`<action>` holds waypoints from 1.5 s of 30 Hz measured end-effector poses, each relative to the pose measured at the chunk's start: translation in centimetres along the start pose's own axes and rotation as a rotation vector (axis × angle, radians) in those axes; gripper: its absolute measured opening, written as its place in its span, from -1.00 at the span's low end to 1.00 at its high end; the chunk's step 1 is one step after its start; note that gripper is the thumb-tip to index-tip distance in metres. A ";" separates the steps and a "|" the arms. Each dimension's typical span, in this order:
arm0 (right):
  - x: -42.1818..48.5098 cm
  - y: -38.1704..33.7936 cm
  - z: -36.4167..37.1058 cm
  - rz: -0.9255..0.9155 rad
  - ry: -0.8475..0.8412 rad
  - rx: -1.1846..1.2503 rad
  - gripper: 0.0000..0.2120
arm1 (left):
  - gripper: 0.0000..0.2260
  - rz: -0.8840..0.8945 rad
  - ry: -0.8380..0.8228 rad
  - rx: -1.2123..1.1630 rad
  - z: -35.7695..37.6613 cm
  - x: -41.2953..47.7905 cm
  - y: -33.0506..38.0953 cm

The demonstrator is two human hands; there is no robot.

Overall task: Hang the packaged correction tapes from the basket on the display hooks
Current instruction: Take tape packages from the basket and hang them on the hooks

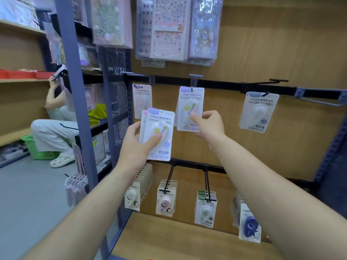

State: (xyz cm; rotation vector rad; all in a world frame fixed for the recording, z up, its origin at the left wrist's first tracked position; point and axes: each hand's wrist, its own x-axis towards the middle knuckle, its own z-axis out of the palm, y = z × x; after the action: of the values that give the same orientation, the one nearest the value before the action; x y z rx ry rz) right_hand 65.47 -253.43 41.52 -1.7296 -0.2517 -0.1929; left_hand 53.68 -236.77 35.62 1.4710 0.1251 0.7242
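Left hand (138, 141) grip closed around a small stack of packaged correction tapes (159, 134), thumb pressed on the front blister, fingers behind; at least two packs, a pink-topped one peeking out at 9 o'clock behind the front card. Stack held upright in front of the wooden back panel (281, 53), just below and at 4 o'clock of the leftmost hung pack (141, 99). Right hand (208, 124) grip pinched on the lower edge of the middle hung pack (190, 107), thumb on the front, fingers wrapped behind; that pack's top hole sits on the middle hook (192, 85) off the black rail (216, 85). At 3 o'clock of it, a third pack (260, 111) hangs alone from a black hook, well apart from both hands. Far right at 3 o'clock a grey loop hook (319, 102) sticks out bare. Lower rail at 6 o'clock carries four rows of other correction tapes (167, 199), incl. a dark blue one (250, 226) at 5 o'clock. Sticker sheets (167, 29) hang at 12 o'clock. At 9 o'clock, past the blue shelf upright (75, 91), another person (56, 128) sits by a green basket (37, 149) on the floor. Basket contents cannot tell.
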 end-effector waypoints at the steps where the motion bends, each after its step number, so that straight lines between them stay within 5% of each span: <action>1: -0.2 0.4 0.0 -0.021 0.062 -0.082 -0.63 | -0.48 0.004 0.003 0.005 0.0 0.1 0.0; 4: -2.0 1.9 0.0 -0.124 0.099 -0.125 -0.68 | -0.45 0.019 0.012 0.004 0.3 0.1 -0.1; 8: -5.0 2.6 0.6 -0.012 -0.320 0.044 -0.80 | -0.29 0.038 0.004 0.015 0.8 0.1 -0.1; 11: -5.5 2.1 0.7 -0.001 -0.419 0.123 -0.84 | -0.28 0.056 -0.029 0.020 1.6 0.0 0.0; 18: -2.6 -0.3 -0.1 -0.074 -0.187 0.237 -0.84 | -0.83 0.101 0.022 0.070 1.3 0.6 0.8; 28: 0.3 -1.4 0.0 -0.136 -0.041 0.124 -0.82 | -0.78 0.067 0.044 0.070 0.0 1.2 1.4; 37: 0.0 0.2 1.3 0.035 -0.040 -0.211 -0.70 | -0.76 0.059 0.067 0.135 -2.5 4.1 1.5; 45: -2.7 3.1 2.2 0.031 -0.254 -0.655 -0.63 | -0.69 0.121 0.164 0.130 -4.1 9.0 4.5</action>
State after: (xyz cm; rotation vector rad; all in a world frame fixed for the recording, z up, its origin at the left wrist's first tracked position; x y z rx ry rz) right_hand 63.72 -251.92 37.47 -2.4120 -0.3752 -0.0279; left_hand 57.05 -228.92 42.38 1.5516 0.2137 0.9503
